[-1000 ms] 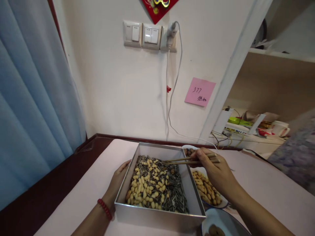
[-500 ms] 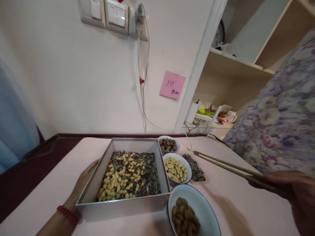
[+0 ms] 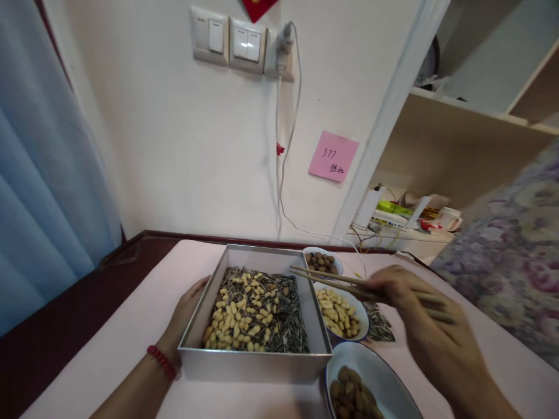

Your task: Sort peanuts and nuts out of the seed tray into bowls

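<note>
My left hand (image 3: 186, 311), with a red bead bracelet on its wrist, holds the left side of an open silver box (image 3: 257, 366); its fingertips are hidden by the wall. Inside lie unshelled peanuts (image 3: 236, 317) over striped sunflower seeds (image 3: 290, 329), with a few brown nuts among them. My right hand (image 3: 430, 331) is closed around a pair of wooden chopsticks (image 3: 327, 276). Their tips hover by the box's right rim, close together, and I see nothing between them. Under the chopsticks stands a white bowl of peanuts (image 3: 365, 326).
A bowl of round brown nuts (image 3: 339, 269) stands behind, and a bowl of oblong brown nuts (image 3: 395, 378) in front. Loose sunflower seeds (image 3: 379, 323) lie on the pink tabletop (image 3: 131, 349). A white cable (image 3: 323, 234) runs down the wall onto the table.
My right hand has moved left with the chopsticks, from the right edge to above the peanut bowl, tips by the box. The view has turned left. My left hand stays on the box.
</note>
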### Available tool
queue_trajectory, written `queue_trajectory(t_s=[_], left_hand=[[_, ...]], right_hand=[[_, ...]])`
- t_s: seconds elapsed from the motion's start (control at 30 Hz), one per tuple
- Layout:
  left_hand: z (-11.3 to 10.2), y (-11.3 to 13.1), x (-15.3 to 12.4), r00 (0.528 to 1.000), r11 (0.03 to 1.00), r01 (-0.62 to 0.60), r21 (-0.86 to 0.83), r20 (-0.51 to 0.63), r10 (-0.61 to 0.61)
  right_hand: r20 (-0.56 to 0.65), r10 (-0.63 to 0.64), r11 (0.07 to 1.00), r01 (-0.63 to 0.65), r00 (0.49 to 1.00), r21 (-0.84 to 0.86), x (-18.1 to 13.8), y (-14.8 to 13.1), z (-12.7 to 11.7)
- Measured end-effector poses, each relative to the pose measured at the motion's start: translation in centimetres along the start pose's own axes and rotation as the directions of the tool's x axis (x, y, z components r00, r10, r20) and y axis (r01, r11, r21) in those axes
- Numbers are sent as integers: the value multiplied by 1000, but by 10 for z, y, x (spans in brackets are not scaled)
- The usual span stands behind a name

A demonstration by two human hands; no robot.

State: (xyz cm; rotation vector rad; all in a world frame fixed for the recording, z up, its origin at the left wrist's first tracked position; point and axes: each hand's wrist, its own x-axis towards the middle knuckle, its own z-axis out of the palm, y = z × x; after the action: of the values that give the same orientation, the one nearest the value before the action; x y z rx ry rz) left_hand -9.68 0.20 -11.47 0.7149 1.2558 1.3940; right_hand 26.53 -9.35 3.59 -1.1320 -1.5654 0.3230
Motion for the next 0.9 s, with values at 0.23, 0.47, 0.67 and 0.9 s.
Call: queue_trajectory(t_s=[0.23, 0.47, 0.67, 0.9], left_hand=[[11, 8, -14, 1000, 996, 14, -90, -5, -15], [12, 7, -14, 1000, 995, -3, -104, -17, 1], [11, 8, -14, 999, 994, 22, -104, -33, -26], [13, 10, -16, 1000, 995, 5, -101, -30, -8]], right_hand=[[280, 86, 993, -104, 956, 52, 38, 38, 75], [371, 55, 998, -60, 927, 1, 52, 52, 108], [354, 35, 999, -36, 934, -5, 51, 54, 116], [275, 75, 993, -98, 959, 71, 42, 47, 90]])
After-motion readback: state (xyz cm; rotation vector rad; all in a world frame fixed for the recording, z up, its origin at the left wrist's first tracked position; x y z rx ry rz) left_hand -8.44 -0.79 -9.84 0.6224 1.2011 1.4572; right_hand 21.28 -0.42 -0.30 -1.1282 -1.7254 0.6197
